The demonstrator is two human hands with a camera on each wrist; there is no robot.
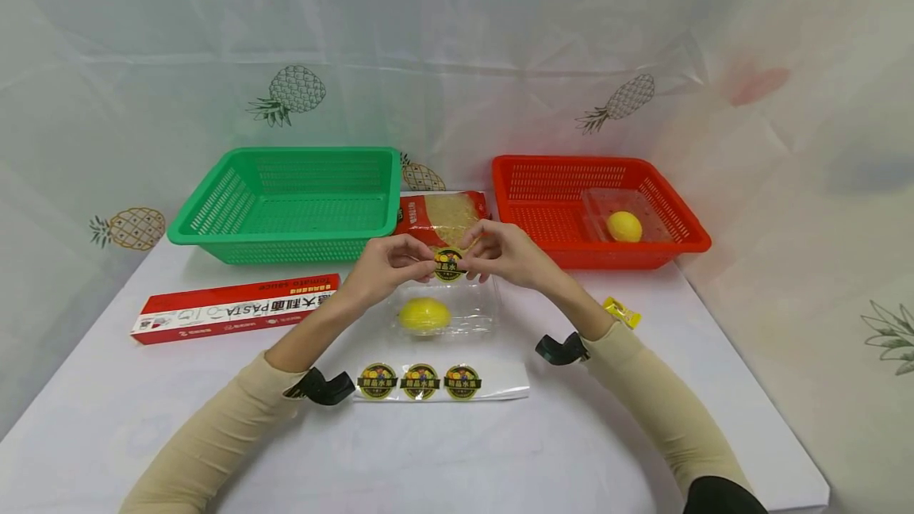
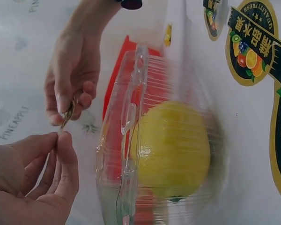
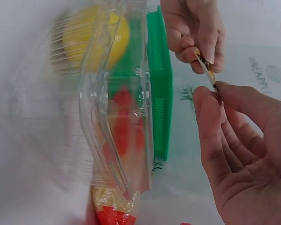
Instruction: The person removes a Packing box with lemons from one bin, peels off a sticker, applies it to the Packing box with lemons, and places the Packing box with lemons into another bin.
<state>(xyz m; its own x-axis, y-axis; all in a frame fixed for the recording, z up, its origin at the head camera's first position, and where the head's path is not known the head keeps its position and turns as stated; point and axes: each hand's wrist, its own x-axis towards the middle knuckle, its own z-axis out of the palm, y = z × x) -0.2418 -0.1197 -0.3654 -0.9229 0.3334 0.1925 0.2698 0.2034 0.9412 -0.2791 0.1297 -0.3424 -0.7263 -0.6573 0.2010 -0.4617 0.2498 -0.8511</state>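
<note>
A round black and gold fruit sticker (image 1: 449, 265) is held up between both hands, above a clear plastic box (image 1: 477, 314). My left hand (image 1: 389, 266) pinches its left edge between thumb and fingertips. On the opposite edge, my right hand (image 1: 508, 254) pinches it the same way. Both wrist views show the sticker nearly edge-on, with the fingertips close together. Inside the closed box lies a yellow lemon (image 1: 424, 314), seen through the ribbed wall. Nearer the body, a white backing strip (image 1: 503, 384) carries a row of three matching stickers (image 1: 420, 382).
A green basket (image 1: 300, 248) stands back left. The red basket (image 1: 600, 256) at back right holds another clear box with a lemon (image 1: 624, 226). Between them lies a pasta bag (image 1: 450, 212). A red and white pasta carton (image 1: 236, 308) is at left, a small yellow packet (image 1: 623, 312) at right.
</note>
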